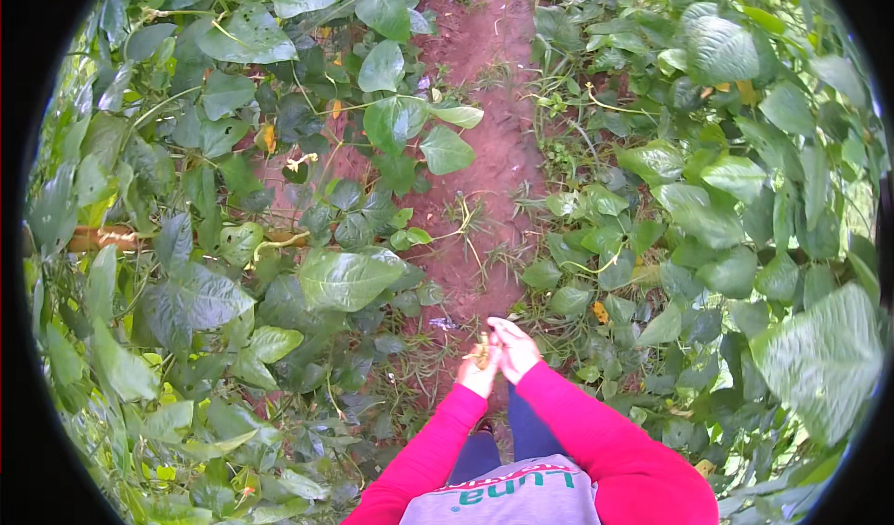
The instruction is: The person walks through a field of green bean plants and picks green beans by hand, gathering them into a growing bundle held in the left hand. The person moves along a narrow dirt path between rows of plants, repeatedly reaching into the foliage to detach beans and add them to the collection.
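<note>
My two hands meet in front of my body, low in the middle of the head view. In my left hand (476, 374) lies a small yellow-brown, withered-looking plant bit (480, 350). Its exact kind is too small to make out. My right hand (515, 350) presses against the left one, its fingers drawn together. A tiny dark spot shows at those fingertips, and whether it is something held I cannot tell. Both arms are in bright pink sleeves.
Leafy climbing plants (354, 278) crowd the left side, and more vines (726, 190) stand on the right. Between them a reddish dirt path (480, 153) runs away from me, with grass tufts. A brown horizontal pole (107, 238) crosses the left foliage. My dark trousers (535, 423) show below.
</note>
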The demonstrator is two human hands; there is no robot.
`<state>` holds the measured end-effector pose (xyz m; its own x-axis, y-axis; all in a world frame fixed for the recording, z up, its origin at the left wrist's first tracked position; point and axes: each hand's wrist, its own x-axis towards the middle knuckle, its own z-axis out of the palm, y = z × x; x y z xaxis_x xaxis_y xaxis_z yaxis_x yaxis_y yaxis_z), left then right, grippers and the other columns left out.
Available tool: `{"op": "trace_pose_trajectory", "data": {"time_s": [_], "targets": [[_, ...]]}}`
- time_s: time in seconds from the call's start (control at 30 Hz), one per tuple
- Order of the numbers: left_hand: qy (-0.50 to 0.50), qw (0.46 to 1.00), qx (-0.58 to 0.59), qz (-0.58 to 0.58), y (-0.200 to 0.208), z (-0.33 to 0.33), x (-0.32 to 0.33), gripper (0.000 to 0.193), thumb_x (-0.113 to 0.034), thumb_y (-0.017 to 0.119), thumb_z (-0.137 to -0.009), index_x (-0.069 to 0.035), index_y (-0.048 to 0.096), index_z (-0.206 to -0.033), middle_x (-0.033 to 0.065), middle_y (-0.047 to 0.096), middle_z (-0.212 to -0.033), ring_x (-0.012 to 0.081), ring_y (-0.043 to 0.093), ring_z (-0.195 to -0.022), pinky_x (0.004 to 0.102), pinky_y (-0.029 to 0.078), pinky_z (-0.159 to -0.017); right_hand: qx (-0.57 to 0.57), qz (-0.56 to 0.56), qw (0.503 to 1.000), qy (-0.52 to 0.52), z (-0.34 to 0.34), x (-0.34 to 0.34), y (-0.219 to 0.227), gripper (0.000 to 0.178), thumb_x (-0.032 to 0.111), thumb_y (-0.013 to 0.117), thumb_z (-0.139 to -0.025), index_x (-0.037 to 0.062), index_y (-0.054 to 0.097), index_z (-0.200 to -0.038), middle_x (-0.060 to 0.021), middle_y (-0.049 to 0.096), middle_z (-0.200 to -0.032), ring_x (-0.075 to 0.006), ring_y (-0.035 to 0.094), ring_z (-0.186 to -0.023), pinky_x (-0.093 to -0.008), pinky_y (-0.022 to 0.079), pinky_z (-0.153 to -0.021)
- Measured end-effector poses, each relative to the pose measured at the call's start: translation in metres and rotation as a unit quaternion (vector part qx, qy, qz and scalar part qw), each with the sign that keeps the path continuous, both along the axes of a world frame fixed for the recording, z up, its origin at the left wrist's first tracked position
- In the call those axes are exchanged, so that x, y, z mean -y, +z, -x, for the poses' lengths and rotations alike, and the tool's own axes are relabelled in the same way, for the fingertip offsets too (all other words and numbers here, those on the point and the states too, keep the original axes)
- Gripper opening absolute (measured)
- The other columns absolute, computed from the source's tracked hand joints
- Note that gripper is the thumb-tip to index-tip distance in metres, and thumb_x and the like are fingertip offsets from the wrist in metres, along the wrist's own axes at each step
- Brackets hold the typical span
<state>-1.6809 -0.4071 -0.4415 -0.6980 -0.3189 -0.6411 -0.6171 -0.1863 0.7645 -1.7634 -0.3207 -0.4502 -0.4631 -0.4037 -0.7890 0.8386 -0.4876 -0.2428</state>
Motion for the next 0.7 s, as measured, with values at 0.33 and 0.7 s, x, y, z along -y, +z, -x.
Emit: {"op": "trace_pose_trajectory", "data": {"time_s": [0.33,0.7], "targets": [[0.153,0.986,0.059,-0.001,-0.027,0.005,0.064,0.015,-0.015,0.062,-0.094,-0.005,0.059,-0.105,0.002,0.067,-0.079,0.0086,0.061,-0.07,0.0222,0.047,-0.061,-0.575,-0.366,0.568,0.461,0.141,0.158,-0.121,0.036,0.028,0.062,-0.086,0.0064,0.062,-0.115,-0.0169,0.066,-0.104,-0.036,0.062,-0.102,-0.0431,0.049,-0.088],[0.292,0.955,0.052,-0.014,-0.027,0.005,0.094,0.019,-0.02,0.056,-0.098,-0.003,0.061,-0.092,0.006,0.065,-0.068,0.013,0.06,-0.066,0.0313,0.05,-0.066,-0.485,-0.295,0.361,0.74,0.128,0.149,-0.161,0.034,0.012,0.062,-0.077,0.0103,0.063,-0.111,-0.0101,0.058,-0.126,-0.0314,0.052,-0.118,-0.0513,0.036,-0.103]]}}
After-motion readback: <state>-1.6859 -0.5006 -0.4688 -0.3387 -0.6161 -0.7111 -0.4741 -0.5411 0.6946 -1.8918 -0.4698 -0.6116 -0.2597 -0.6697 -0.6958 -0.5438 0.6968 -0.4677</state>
